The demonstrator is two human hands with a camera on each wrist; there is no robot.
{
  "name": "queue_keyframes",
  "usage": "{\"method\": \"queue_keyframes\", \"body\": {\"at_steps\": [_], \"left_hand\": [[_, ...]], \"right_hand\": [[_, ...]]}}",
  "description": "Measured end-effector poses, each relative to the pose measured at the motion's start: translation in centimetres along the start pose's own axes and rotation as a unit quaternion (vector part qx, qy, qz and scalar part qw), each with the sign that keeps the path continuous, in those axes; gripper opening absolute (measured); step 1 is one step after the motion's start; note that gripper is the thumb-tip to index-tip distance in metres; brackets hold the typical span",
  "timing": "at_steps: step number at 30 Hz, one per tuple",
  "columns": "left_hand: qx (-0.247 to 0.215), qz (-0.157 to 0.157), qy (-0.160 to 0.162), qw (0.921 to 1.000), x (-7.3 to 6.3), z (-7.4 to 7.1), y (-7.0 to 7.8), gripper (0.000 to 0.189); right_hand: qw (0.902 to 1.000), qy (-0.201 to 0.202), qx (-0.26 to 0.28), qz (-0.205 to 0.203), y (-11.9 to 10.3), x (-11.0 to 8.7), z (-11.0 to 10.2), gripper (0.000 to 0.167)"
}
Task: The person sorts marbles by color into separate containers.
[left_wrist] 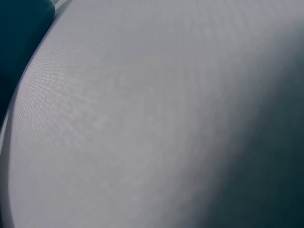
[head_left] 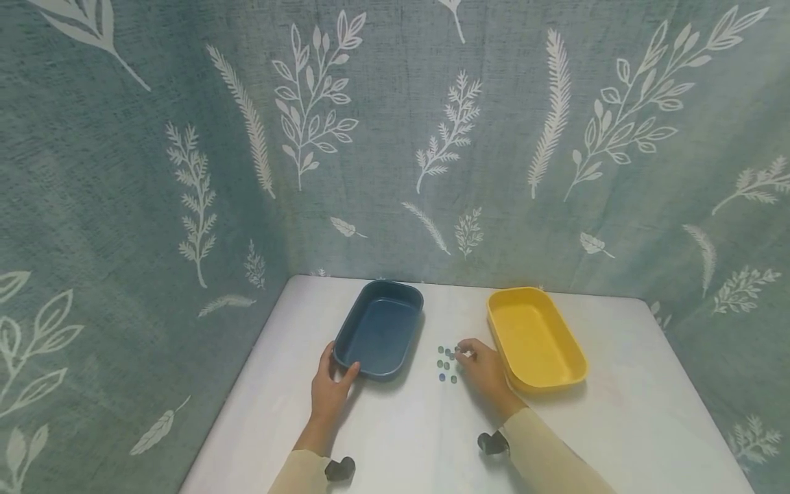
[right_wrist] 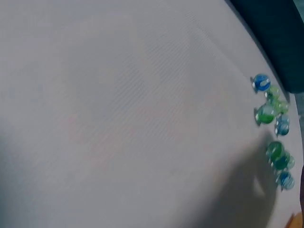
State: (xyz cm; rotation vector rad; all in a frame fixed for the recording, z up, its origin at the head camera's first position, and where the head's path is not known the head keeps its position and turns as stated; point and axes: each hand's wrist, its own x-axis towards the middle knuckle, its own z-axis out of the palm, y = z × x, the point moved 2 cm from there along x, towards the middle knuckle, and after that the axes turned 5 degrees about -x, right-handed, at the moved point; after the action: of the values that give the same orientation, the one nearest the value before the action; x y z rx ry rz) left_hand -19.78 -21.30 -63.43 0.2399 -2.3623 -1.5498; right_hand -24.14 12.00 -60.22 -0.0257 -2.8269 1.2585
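Green and blue glass marbles lie in a loose cluster on the white table, and the right wrist view shows them at its right edge, with a blue marble farthest up. My right hand reaches in from the right, thumb and forefinger pinching at a marble on the cluster's right side. Only a bit of finger enters the right wrist view's lower corner. To the left, a dark blue rectangular tray has nothing in it. My left hand grips its near left corner, thumb on the front wall, fingers along the side.
A yellow tray of similar shape stands right of the marbles, close beside my right hand and forearm. Patterned green cloth hangs behind the table and along its sides. In the left wrist view, mostly white tabletop shows.
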Motion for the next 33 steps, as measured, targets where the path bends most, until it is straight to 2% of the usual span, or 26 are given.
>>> {"method": "queue_keyframes", "body": {"at_steps": [8,17,23,33], "left_hand": [[0.01,0.007,0.0,0.9999,0.3,-0.1,-0.2,0.081],[0.01,0.009,0.005,0.9999,0.1,-0.1,-0.2,0.08],[0.01,0.006,0.007,0.9999,0.1,0.0,-0.1,0.079],[0.005,0.017,0.014,0.9998,-0.2,0.0,-0.3,0.079]], "right_hand": [[0.9987,-0.003,0.02,-0.048,-2.0,0.7,0.6,0.017],[0.9981,-0.011,0.029,-0.053,-2.9,1.7,1.7,0.015],[0.9975,-0.018,0.011,-0.067,-3.6,2.8,2.4,0.015],[0.997,-0.041,0.004,-0.066,-6.1,3.5,3.3,0.02]]}}
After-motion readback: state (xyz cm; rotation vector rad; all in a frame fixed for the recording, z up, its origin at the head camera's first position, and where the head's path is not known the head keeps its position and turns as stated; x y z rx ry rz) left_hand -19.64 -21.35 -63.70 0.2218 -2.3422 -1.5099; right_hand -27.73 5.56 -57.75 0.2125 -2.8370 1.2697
